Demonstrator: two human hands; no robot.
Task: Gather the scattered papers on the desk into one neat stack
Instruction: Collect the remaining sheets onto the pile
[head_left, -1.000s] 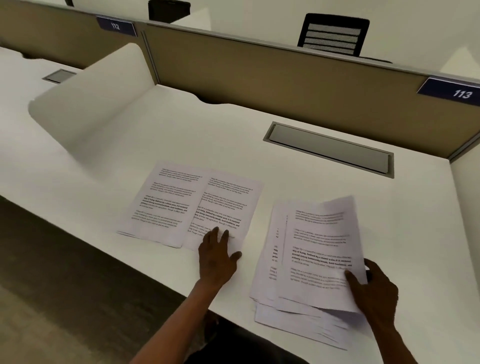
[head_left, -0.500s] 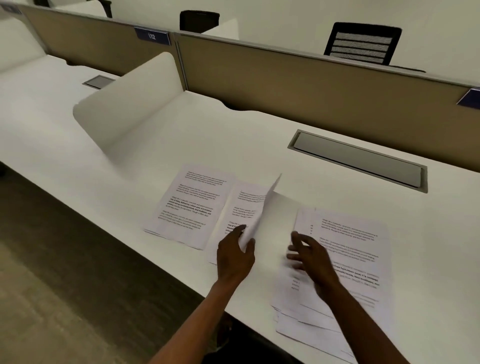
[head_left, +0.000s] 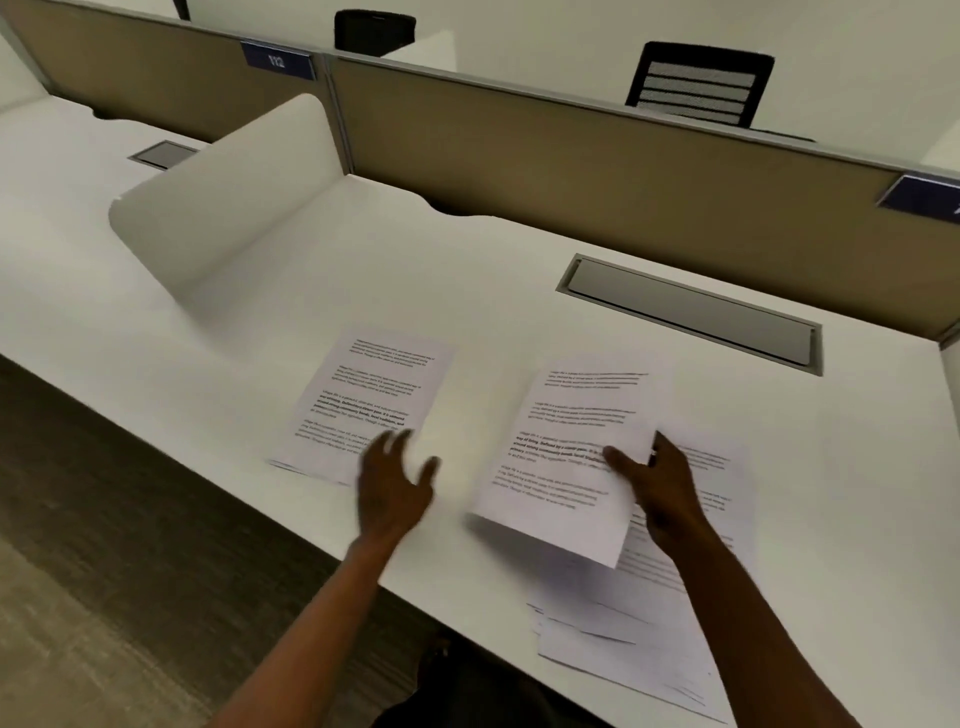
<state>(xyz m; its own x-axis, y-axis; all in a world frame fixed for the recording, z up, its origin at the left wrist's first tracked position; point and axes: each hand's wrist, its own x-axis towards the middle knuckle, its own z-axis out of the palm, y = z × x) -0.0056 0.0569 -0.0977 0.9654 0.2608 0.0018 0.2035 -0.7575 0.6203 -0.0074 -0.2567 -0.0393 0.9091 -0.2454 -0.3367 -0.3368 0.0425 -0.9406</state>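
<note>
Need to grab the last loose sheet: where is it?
Head view: the loose sheet lies flat on the desk, left of the stack, its near corner just beyond the left hand.

1. Your left hand (head_left: 397, 486) is out ahead of you, fingers spread and relaxed, blurred, holding nothing.
2. Your left forearm is bare, angling up from the near edge.
3. Your right hand (head_left: 657, 480) pinches a sheet (head_left: 563, 457), thumb on top, fingers beneath.
4. Your right forearm is bare, coming in from near right.
</note>
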